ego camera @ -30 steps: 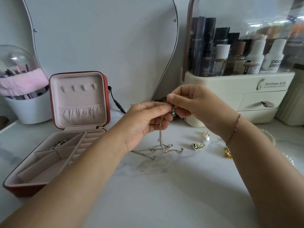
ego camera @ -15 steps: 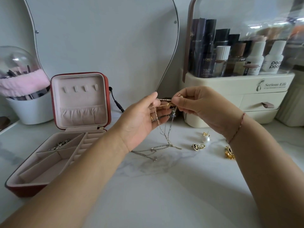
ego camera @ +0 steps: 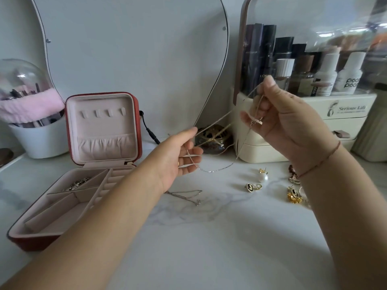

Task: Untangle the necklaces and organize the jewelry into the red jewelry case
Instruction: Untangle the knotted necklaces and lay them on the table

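My left hand (ego camera: 181,156) and my right hand (ego camera: 287,120) hold thin chain necklaces (ego camera: 222,118) stretched in the air between them, the strands crossing. A loop of silver chain (ego camera: 217,168) sags down to the marble top. Another silver necklace (ego camera: 186,196) lies loose on the table below my left wrist. The red jewelry case (ego camera: 138,114) stands open at the left, with a piece of silver jewelry (ego camera: 76,183) in one back compartment. A pearl earring (ego camera: 262,176), a black-and-gold earring (ego camera: 252,187) and gold pieces (ego camera: 294,195) lie at the right.
A cream cosmetics organizer (ego camera: 345,114) with bottles stands at the back right. A white brush holder (ego camera: 39,137) with a pink band is at the back left. A dark round pot (ego camera: 213,141) and a black cable plug (ego camera: 150,133) sit by the mirror (ego camera: 129,59).
My hands have moved apart, the right one rising, pulling the chains taut between them. Part of the tangle has lifted off the table, and one silver necklace stays lying there.
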